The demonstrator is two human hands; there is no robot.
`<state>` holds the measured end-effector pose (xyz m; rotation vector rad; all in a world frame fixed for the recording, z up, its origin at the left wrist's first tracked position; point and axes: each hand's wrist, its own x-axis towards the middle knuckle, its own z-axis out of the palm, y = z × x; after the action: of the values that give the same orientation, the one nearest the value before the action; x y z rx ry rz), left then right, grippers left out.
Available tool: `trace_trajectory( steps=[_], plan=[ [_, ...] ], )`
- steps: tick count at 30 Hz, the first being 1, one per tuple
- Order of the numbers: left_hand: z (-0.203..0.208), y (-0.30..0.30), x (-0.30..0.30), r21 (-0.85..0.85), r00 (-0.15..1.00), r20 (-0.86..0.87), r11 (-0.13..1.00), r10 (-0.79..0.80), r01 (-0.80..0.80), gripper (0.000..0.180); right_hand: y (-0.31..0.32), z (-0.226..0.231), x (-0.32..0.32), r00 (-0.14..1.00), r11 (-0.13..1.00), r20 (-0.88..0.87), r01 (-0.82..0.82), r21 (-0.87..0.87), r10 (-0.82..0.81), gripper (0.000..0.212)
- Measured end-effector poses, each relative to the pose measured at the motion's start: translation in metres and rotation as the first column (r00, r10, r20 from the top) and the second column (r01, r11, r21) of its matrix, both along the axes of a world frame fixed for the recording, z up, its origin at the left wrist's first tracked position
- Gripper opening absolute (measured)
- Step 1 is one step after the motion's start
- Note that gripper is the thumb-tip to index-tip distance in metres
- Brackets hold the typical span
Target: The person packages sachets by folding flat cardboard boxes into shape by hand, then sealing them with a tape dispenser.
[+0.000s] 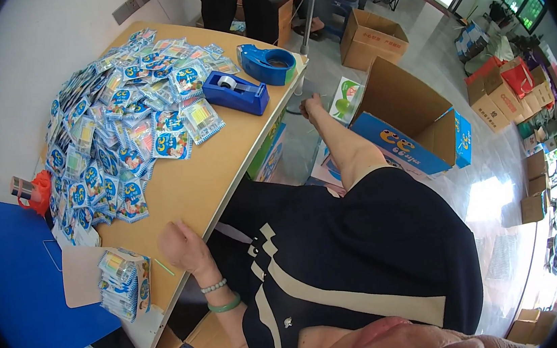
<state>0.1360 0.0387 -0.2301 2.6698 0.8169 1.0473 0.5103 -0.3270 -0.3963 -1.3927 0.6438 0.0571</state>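
My left hand (pixel 185 246), with a beaded bracelet and a green bangle at its wrist, is closed at the front edge of the table. Whatever is in its fingers, if anything, is hidden. Near it stands a display box (pixel 142 287) with its flap up, packed with small sachets (pixel 118 279). A thin green strip (pixel 164 266) lies between hand and box. Out to the right, past the table edge, my right hand (pixel 313 106) is closed with the arm stretched out; its contents cannot be made out. A large pile of blue-and-clear sachets (pixel 117 123) covers the far left tabletop.
On the table (pixel 214 174) sit a blue tape dispenser (pixel 236 93) and a roll of blue tape (pixel 270 64). A large open carton (pixel 414 105) is at right, another carton (pixel 373 36) behind it. A fan stand (pixel 311 18) and a person (pixel 234 5) are beyond the table.
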Motion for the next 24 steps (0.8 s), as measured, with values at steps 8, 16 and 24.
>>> trace_trajectory(
  steps=[8,16,24],
  plan=[
    [-0.006,0.002,0.003,-0.009,1.000,0.000,1.000,-0.008,0.008,0.016,0.000,-0.003,-0.011,0.999,0.999,-0.040,-0.035,0.007,0.036,0.076],
    [-0.003,0.001,0.004,-0.020,0.999,0.007,0.999,-0.033,0.033,0.016,-0.001,-0.013,-0.022,0.993,0.997,-0.087,-0.072,0.029,0.075,0.080],
    [-0.006,0.002,-0.014,0.011,1.000,0.020,1.000,0.013,-0.014,0.015,0.020,-0.036,-0.030,0.983,0.991,-0.124,-0.137,-0.002,0.136,0.065]
  ],
)
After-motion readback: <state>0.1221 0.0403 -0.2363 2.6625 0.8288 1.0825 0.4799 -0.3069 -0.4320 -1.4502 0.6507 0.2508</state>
